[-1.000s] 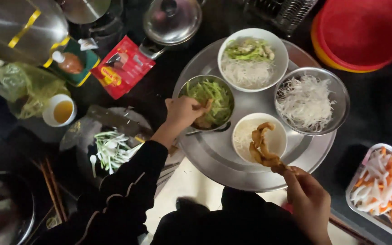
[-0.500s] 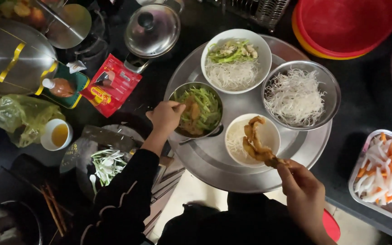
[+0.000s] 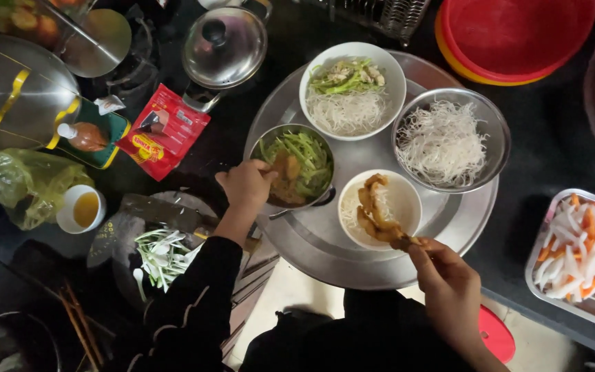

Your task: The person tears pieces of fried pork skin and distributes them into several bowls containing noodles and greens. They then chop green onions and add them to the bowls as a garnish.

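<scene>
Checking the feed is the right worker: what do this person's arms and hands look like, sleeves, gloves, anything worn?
Both hands are bare, no gloves, and I see no rings or watch. The left hand comes out of a long black sleeve with thin pale curved lines on it, ending at the wrist. The right hand shows no sleeve up to the frame edge.

Shiny metal tray (image 3: 449,227), glossy white bowl (image 3: 408,200)

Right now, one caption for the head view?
Left hand at bowl of greens; right hand holds fried strips over white bowl.

Tray (image 3: 325,265): plain silver.
Pot greens (image 3: 309,157): light green.
Noodles (image 3: 442,141): white.
Fried piece (image 3: 374,213): golden brown.
Sleeve (image 3: 191,303): black.
Packet (image 3: 163,131): red, yellow print.
Basins (image 3: 518,34): red.
</scene>
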